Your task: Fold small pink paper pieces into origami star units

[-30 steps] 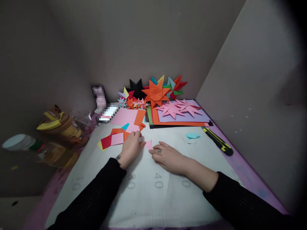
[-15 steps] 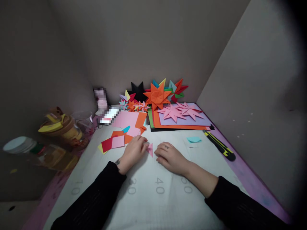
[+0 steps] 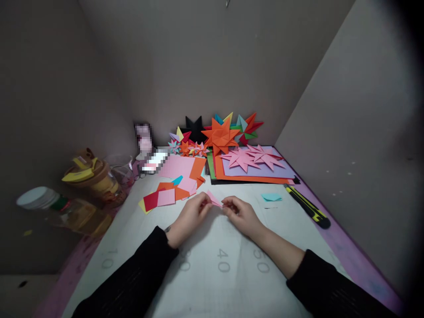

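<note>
Since the earlier frame the right hand (image 3: 243, 216) has come in to the small pink paper (image 3: 214, 198), which has swung to a slant. From my remote seat I see it bridging the gap between both hands, its long axis running from about ten o'clock to four. The left hand (image 3: 190, 216) has it pinched, the paper at two o'clock from that grip; the right grip looks closed on the four-o'clock tip, so neither is clearly nearer. I place the teal folded paper (image 3: 271, 197) at the right hand's two o'clock.
</note>
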A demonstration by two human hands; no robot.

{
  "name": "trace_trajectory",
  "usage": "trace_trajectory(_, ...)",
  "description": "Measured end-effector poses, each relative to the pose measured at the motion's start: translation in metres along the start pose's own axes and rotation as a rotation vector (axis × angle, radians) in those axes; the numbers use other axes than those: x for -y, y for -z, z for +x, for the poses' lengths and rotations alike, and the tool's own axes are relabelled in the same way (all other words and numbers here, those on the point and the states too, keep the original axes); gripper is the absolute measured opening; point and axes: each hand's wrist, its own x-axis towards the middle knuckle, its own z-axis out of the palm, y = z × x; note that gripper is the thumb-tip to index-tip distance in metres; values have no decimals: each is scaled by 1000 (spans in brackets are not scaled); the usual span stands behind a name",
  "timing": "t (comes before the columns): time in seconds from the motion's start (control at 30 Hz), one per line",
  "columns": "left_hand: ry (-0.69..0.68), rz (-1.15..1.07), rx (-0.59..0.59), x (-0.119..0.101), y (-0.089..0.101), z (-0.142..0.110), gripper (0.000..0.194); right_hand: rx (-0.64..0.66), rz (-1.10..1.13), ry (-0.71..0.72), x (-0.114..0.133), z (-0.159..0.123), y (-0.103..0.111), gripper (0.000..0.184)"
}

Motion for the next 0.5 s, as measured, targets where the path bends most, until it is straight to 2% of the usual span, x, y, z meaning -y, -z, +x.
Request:
trace_trajectory(0.17, 30, -82, 17, -4, -8, -6, 13, 29, 68, -60, 5, 0, -2, 13)
trace_trajectory(0.3, 84, -173, -50, -3, -11, -5, 12, 7, 86, -66, 3, 1, -4, 15)
trace_trajectory(0.37, 133, -273, -70, -2, -12, -4, 22, 14, 94, -70, 2, 1, -5, 16)
trace_trajectory(0.5, 182, -423, -29, -1, -13, -2, 33, 42, 81, -64, 3, 1, -5, 15)
